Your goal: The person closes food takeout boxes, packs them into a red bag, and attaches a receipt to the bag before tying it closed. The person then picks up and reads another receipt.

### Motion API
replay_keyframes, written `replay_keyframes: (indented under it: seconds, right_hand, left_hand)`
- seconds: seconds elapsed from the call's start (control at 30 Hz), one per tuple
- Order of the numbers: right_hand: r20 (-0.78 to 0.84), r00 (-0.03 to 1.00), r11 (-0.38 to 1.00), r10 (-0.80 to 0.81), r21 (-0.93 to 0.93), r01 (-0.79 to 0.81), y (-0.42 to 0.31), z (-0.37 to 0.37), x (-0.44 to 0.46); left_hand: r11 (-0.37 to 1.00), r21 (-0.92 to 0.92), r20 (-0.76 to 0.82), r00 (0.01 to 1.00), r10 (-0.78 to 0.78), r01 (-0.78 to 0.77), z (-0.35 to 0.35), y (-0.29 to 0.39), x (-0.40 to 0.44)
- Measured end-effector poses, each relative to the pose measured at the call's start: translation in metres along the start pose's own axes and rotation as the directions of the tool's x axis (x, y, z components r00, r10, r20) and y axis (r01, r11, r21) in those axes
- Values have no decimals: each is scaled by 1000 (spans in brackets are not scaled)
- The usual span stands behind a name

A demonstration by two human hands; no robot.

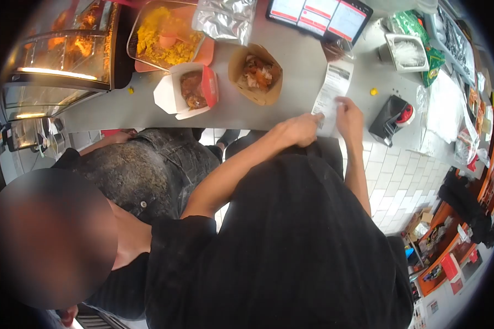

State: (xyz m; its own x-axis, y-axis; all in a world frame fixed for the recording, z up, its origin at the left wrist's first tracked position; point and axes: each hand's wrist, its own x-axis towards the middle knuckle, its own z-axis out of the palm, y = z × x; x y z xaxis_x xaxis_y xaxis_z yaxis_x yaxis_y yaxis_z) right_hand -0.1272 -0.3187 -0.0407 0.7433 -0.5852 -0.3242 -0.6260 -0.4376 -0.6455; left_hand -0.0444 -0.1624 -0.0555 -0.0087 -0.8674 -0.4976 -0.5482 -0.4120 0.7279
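A long printed paper receipt (335, 82) hangs down from beside the tablet at the counter's edge. My left hand (302, 130) is closed on its lower left edge, thumb on the paper. At the receipt's right edge is my right hand (349, 117), its fingers curled and slightly blurred; whether they pinch the paper I cannot make out. To the left stand an open brown carton (274, 90) of meat pieces and an open white-and-red box (208, 88) with meat inside. Neither hand touches these boxes.
A tray of yellow rice (167, 35), a foil bag (223, 22) and a tablet (319, 16) line the back. A heated display case (66, 49) stands left. On the right are a metal tub (405, 53) and a black tape dispenser (388, 120). A co-worker (132, 170) stands close at left.
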Motion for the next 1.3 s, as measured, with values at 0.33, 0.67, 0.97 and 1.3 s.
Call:
replay_keyframes:
  seconds: [0.33, 0.67, 0.97, 1.3]
  right_hand:
    - [277, 959, 996, -59, 76, 40, -143, 21, 11]
    - [194, 935, 942, -298, 217, 255, -93, 5, 18]
    - [88, 885, 886, -457, 127, 445, -89, 35, 14]
    - [164, 692, 709, -703, 245, 662, -47, 8, -8]
  left_hand:
    - [963, -266, -38, 998, 42, -50, -49, 33, -80]
    - [914, -405, -893, 208, -400, 21, -86, 3, -132]
    - [901, -405, -875, 351, -332, -157, -29, -48, -80]
    - [962, -11, -864, 487, 128, -273, -24, -70, -117]
